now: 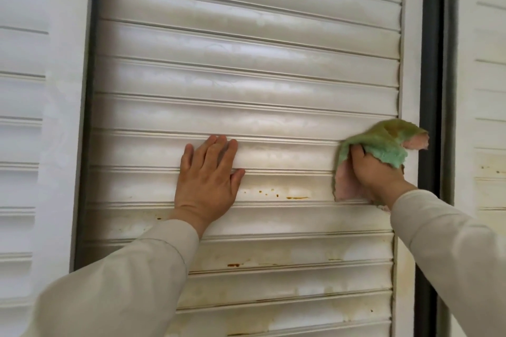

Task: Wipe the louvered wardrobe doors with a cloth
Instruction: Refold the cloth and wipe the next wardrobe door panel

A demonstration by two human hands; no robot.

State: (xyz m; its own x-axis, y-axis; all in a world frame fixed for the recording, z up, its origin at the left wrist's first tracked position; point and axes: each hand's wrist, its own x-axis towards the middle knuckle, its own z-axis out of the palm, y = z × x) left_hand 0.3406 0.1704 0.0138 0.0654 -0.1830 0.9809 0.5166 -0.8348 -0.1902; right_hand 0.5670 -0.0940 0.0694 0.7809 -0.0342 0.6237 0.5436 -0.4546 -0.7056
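A white louvered wardrobe door fills the middle of the head view, its slats horizontal. The upper slats look streaky and damp; the lower ones carry yellowish stains and small rust-coloured spots. My left hand lies flat on the slats near the middle, fingers straight and pointing up. My right hand grips a crumpled green and pink cloth and holds it against the slats at the door's right edge.
Another white louvered door stands at the left, beyond a dark gap. A dark vertical gap separates the middle door from a third white door at the right, which has yellow stains lower down.
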